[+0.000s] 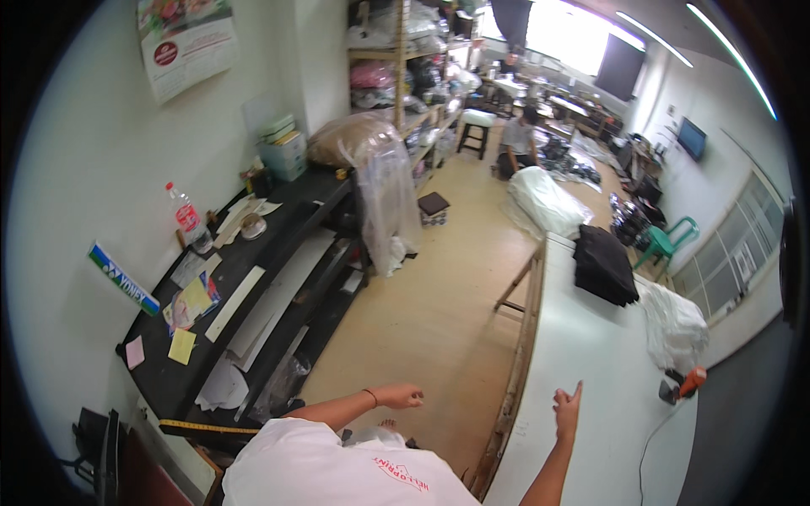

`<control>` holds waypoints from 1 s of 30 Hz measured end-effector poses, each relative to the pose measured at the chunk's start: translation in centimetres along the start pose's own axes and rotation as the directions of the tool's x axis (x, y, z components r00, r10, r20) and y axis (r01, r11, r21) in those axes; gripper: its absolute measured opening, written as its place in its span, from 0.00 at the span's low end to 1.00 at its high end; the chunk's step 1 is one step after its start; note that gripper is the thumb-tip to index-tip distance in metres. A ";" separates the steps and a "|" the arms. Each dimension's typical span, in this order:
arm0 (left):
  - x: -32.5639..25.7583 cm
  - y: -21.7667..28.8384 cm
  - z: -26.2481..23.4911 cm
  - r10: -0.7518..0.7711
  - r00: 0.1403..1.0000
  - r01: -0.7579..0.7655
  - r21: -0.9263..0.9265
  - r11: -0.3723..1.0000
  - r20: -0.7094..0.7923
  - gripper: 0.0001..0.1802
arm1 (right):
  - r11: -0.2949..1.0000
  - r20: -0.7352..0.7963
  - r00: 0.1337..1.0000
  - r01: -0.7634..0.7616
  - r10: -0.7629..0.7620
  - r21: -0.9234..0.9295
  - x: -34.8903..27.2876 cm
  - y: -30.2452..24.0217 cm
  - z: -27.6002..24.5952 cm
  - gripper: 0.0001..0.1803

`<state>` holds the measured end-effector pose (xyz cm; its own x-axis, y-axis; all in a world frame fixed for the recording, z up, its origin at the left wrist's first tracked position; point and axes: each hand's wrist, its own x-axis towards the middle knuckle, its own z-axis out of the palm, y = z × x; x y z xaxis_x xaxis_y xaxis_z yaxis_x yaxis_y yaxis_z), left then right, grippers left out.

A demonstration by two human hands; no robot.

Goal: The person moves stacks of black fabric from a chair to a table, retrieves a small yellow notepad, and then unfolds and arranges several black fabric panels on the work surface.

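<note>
My left hand [398, 395], with a dark band at its wrist, hangs over the tan floor between the black desk and the white table. Its fingers are loosely bent, and nothing shows in them. My right hand [567, 411] is above the left part of the white table [596, 363], its index finger stretched out and its palm bare. Farther along that table lies a folded black cloth pile [604, 266]. An orange and black tool [692, 382] with a thin cord rests near the right edge, apart from my right hand.
A black desk [304, 202] with papers, a bottle [190, 221] and a tape measure [207, 427] stands left. White plastic [675, 325] hangs at the table's right edge. Beyond are a large wrapped bundle [547, 202], a crouching person [517, 139], shelves [396, 84] and a green chair [668, 242].
</note>
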<state>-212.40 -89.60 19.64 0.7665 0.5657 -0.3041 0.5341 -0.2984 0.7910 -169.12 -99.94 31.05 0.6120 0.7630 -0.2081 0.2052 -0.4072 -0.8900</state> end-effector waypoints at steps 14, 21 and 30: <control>-3.7 -22.1 -5.1 -0.772 0.614 0.639 -0.472 0.608 -0.163 0.21 | 0.849 -0.309 0.850 0.257 -0.426 -0.463 34.6 -9.9 5.4 0.41; -0.3 -20.2 -4.9 -0.942 0.326 0.664 -0.728 0.169 0.079 0.19 | 0.746 -0.436 0.785 0.051 -0.440 -0.664 51.5 -13.5 4.0 0.41; 13.9 -16.1 -12.4 -0.919 0.393 0.611 -0.754 0.242 0.023 0.22 | 0.543 -0.396 0.895 -0.232 -0.205 -0.807 59.0 -12.2 5.3 0.40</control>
<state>-214.74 -67.39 9.28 -0.1820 0.4788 -0.8589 0.3288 0.8528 0.4057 -139.54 -47.32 27.49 0.8080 0.5679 0.1567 0.5856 -0.8034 -0.1077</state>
